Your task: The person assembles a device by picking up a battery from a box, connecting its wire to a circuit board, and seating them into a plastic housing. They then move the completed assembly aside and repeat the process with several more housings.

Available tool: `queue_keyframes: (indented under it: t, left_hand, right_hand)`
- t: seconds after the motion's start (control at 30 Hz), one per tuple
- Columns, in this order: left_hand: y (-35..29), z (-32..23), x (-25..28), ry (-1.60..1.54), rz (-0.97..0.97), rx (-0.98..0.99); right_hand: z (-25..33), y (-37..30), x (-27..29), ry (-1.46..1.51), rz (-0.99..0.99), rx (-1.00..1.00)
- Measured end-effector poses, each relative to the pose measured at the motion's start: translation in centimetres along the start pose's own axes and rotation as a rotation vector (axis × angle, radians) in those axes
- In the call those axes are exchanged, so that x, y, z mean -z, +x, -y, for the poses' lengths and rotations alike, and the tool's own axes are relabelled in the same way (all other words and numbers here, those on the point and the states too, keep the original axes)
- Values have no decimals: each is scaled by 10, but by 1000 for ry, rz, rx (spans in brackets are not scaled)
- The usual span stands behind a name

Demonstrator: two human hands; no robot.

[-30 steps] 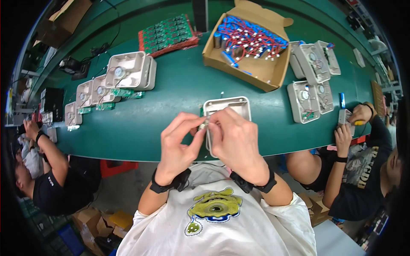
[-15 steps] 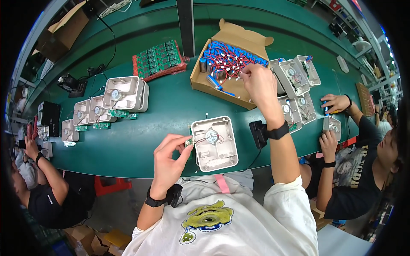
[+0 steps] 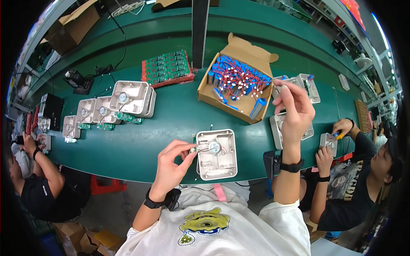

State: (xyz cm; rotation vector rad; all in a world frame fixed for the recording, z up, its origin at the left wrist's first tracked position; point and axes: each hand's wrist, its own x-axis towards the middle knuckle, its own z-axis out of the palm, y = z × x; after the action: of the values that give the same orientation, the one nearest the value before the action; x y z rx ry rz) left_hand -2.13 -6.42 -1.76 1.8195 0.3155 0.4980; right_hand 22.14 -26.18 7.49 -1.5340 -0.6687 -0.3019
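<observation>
Taking the open housing (image 3: 226,162) in front of the person as the centre of the clock, it is a pale, shallow plastic tray with rounded corners and moulded ribs, lying on the smooth green worktop (image 3: 171,117). Inside sits a round, silvery speaker (image 3: 215,147) with thin dark wires trailing toward 9 o'clock. There the left hand (image 3: 176,162) has a narrow grip, thumb and forefinger pinching a small green circuit board (image 3: 193,149) at the housing's rim.

The right hand (image 3: 294,104) is raised at 2 o'clock, fingers curled and drawn narrow at the tips; whether its grip holds anything, I cannot tell. Just beside it, toward 12 to 1 o'clock, stands a brown cardboard box (image 3: 226,110) with its lid folded back, packed with glossy blue battery cylinders (image 3: 218,64), tangled red wires and tiny white connectors. One larger-looking blue cylinder (image 3: 257,108) slants at the box's near right corner.

At 11 o'clock, flat rectangular green boards (image 3: 166,68) lie on crinkled red wrapping (image 3: 148,78). Similar pale housings (image 3: 132,102) are stacked at 10 o'clock, and at 3 o'clock a co-worker's hand (image 3: 324,158) touches another housing (image 3: 328,142)
</observation>
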Motion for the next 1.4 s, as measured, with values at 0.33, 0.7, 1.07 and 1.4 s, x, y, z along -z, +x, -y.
queue_keyframes:
  t: [0.33, 0.7, 1.07, 1.4]
  left_hand:
    - [0, -1, -1, 0, 42, 48]
    - [-1, -3, -1, 4, 40, 44]
    - [-1, -5, -3, 6, 29, 28]
    - [-5, -12, -11, 34, -96, 35]
  right_hand:
    - [31, -54, -6, 519, 340, -520]
    - [41, -56, -19, 481, 435, -554]
    - [31, -67, -27, 427, 466, -716]
    - [56, -78, -34, 255, 560, -716]
